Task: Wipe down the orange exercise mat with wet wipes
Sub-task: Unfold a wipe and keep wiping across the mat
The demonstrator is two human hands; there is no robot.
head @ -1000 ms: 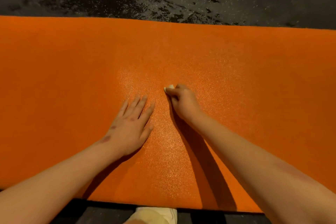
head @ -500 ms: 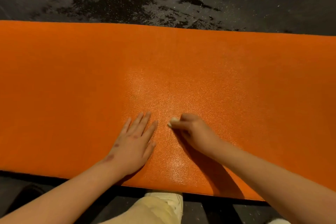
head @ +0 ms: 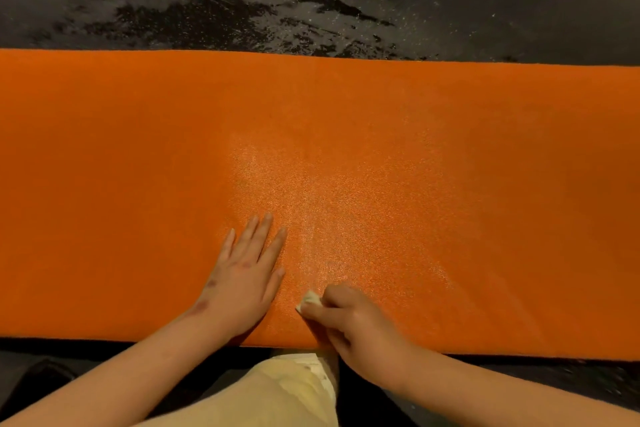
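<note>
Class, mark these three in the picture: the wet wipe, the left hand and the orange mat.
wet wipe (head: 309,300), head view, on the white corner that shows.
left hand (head: 242,277), head view, on the back of the hand.
orange mat (head: 485,149), head view, on a bare stretch of its surface.

wipe mostly hidden under R hand, mat cut off L+R

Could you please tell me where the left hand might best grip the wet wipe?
Probably at the white corner of the wet wipe, coming from the left: only that corner pokes out of the right hand, whose curled fingers cover the rest on the orange mat.
</note>
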